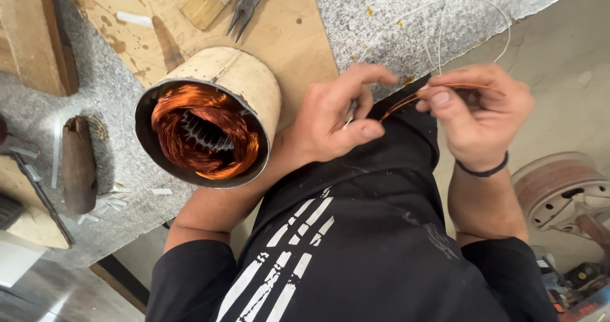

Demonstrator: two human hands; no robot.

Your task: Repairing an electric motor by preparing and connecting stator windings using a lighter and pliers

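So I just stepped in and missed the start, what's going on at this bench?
A person in a black shirt is working thin copper wire between both hands. The right hand pinches a small bundle of it, and the left hand pinches the wire end beside it. A motor stator packed with copper windings lies on its side on the plywood board next to the left forearm. Red-handled pliers lie farther back, untouched.

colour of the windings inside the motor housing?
Coppery orange. The windings fill the cream-coloured cylindrical housing, seen best in the head view.
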